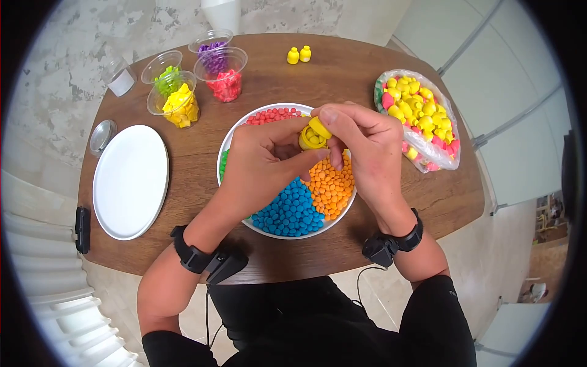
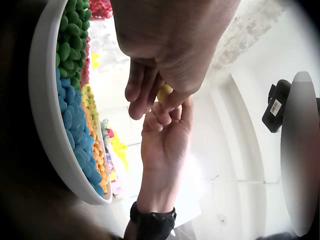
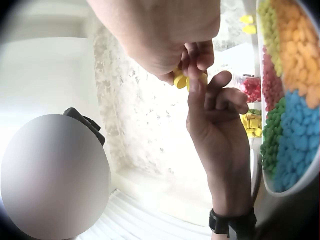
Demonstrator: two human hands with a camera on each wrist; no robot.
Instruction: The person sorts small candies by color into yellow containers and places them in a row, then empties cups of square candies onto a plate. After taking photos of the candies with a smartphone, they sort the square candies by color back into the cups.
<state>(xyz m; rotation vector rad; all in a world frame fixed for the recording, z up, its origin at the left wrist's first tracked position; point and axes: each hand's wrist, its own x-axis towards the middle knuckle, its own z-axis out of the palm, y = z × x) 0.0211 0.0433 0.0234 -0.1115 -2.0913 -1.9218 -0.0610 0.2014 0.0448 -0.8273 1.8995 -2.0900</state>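
Above the plate of colored candies (image 1: 287, 211), the left hand (image 1: 260, 159) grips a small yellow container (image 1: 313, 139) filled with yellow pieces. The right hand (image 1: 367, 140) pinches a yellow lid (image 1: 319, 127) tilted at the container's mouth. Both hands' fingertips meet around the two parts. In the left wrist view only a bit of yellow (image 2: 165, 92) shows between the left hand (image 2: 167, 50) and the right hand (image 2: 167, 145). From the right wrist view, the lid (image 3: 180, 80) appears beside the right hand's fingers, with the left hand (image 3: 220, 135) below.
Two small yellow bottles (image 1: 293, 56) stand at the back of the table. Clear cups of yellow (image 1: 181, 105), green, red and purple pieces are at the back left. An empty white plate (image 1: 131, 182) lies left. A bag of yellow and pink containers (image 1: 422, 113) sits right.
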